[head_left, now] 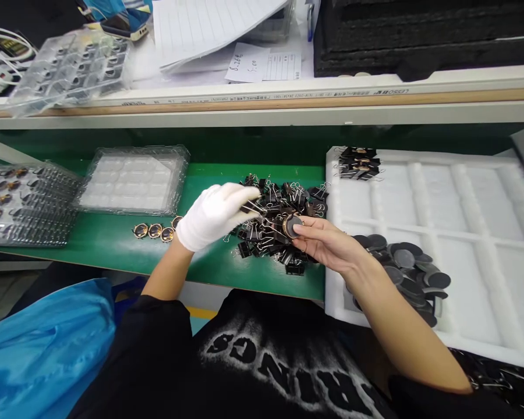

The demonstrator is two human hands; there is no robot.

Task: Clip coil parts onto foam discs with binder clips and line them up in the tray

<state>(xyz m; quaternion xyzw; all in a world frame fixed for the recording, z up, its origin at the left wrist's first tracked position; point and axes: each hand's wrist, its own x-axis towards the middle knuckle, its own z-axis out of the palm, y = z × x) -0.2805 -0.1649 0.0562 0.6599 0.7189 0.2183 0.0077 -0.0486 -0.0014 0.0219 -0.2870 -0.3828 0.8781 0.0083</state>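
Observation:
My left hand (220,212), in a white glove, is closed on a black binder clip (250,206) by its wire handles. My bare right hand (325,241) grips a round watch case (291,226) with a gold-coloured rim and a dark grey disc on its face, thumb pressed on the disc. The clip and the case are close together; whether they touch I cannot tell. Beneath both hands lies a heap of black binder clips (294,269). Several gold-rimmed watch cases (155,231) lie on the green bench left of my gloved hand.
At right stands a white foam tray (454,198). It holds dark round discs (413,273) and clipped gold-rimmed pieces (358,163). Left are a clear plastic tray (131,180) and stacked trays of watch parts (24,203). A shelf edge (262,107) runs above the bench (113,241).

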